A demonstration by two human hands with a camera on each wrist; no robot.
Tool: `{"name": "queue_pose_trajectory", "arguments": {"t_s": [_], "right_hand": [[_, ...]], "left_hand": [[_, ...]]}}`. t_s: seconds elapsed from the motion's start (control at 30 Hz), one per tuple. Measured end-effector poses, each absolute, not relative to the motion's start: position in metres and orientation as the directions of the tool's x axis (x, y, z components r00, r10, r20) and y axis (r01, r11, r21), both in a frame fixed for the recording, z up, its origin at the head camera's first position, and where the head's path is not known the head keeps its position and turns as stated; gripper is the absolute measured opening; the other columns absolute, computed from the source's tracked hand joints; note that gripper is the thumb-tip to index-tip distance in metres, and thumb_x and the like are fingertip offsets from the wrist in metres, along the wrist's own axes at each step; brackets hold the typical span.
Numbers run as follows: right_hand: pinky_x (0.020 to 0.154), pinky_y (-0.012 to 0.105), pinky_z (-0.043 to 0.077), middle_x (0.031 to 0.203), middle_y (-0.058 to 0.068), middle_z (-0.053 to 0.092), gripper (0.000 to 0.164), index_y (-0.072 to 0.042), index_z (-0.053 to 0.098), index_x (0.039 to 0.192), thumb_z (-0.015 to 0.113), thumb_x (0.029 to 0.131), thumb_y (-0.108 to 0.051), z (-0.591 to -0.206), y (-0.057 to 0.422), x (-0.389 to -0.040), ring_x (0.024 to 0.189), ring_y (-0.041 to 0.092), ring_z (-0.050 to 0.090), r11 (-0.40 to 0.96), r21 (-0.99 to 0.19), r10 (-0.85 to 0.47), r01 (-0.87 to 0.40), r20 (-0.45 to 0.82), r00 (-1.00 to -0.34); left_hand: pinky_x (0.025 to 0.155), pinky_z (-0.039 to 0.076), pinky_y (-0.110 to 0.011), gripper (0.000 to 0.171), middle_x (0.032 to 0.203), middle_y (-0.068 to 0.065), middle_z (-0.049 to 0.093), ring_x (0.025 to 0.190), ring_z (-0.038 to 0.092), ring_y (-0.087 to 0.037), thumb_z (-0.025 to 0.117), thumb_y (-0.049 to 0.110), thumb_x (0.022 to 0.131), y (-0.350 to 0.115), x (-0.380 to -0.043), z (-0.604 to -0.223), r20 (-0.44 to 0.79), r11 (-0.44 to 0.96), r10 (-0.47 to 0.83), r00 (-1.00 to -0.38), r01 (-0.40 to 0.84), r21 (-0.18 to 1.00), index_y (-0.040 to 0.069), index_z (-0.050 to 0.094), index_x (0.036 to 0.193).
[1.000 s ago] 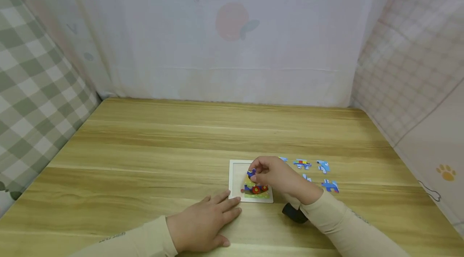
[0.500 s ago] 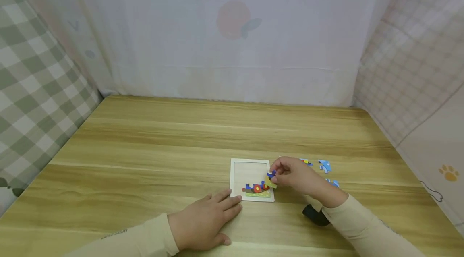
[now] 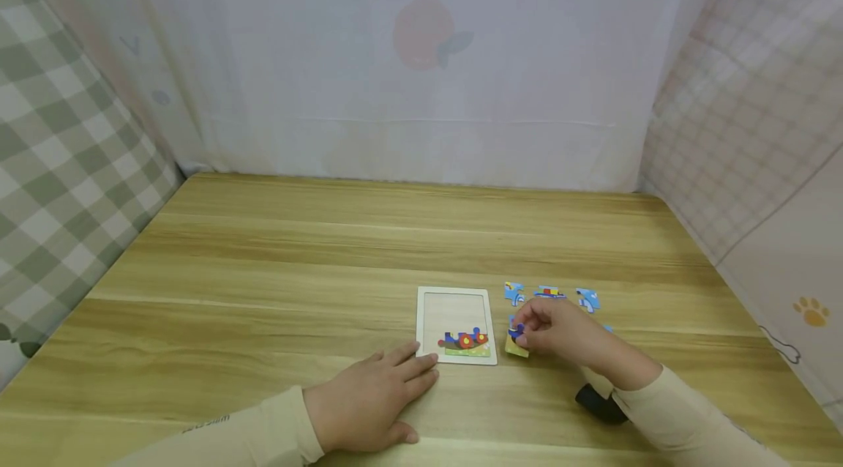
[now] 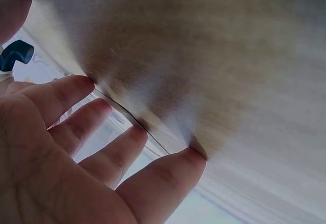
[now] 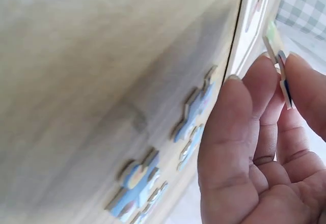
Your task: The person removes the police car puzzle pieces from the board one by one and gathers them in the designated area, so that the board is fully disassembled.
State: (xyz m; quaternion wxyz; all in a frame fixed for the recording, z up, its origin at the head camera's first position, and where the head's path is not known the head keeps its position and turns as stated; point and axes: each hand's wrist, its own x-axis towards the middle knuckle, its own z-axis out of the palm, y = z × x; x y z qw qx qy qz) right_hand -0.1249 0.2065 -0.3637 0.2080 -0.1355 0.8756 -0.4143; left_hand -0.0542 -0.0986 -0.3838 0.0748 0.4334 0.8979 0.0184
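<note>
My right hand [image 3: 573,339] pinches a jigsaw piece [image 3: 516,348], yellow-green with a blue part, between thumb and fingers, just right of the white-rimmed puzzle tray [image 3: 421,313]. In the right wrist view the piece [image 5: 274,43] is seen nearly edge-on, lifted off the table. Joined pieces [image 3: 465,342] with red wheels and a green strip lie in the tray's lower right part. Flat on the table, my left hand [image 3: 372,402] has spread fingers, and its fingertips touch the tray's lower left corner. The left wrist view shows its straightened fingers [image 4: 163,183] against the surface.
Loose blue jigsaw pieces lie right of the tray, among them a corner piece [image 3: 588,299], one with red and yellow blocks [image 3: 549,293] and another [image 3: 514,293]; the right hand partly hides others. A patterned cloth [image 3: 421,101] hangs behind the wooden table [image 3: 296,255].
My right hand has carried the pinched piece from above the tray rightward, off the tray, to beside the loose pieces. The left hand stays in place.
</note>
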Motion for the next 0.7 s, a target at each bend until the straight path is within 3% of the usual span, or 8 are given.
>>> {"name": "queue_pose_trajectory", "arguments": {"t_s": [0.7], "right_hand": [[0.058,0.023,0.049,0.075,0.002,0.057,0.017,0.004,0.063,0.095,0.072,0.082,-0.001,-0.371,0.217,-0.114,0.067,0.011,0.054,0.570,-0.821,-0.497,-0.027,-0.318,-0.808]], "left_hand": [[0.099,0.045,-0.044,0.068,0.151,0.001,0.041,0.138,0.037,-0.027,0.064,0.050,0.087,-0.098,-0.054,-0.384,-0.110,0.625,0.780,-0.616,0.775,0.094,0.015,0.049,0.143]]}}
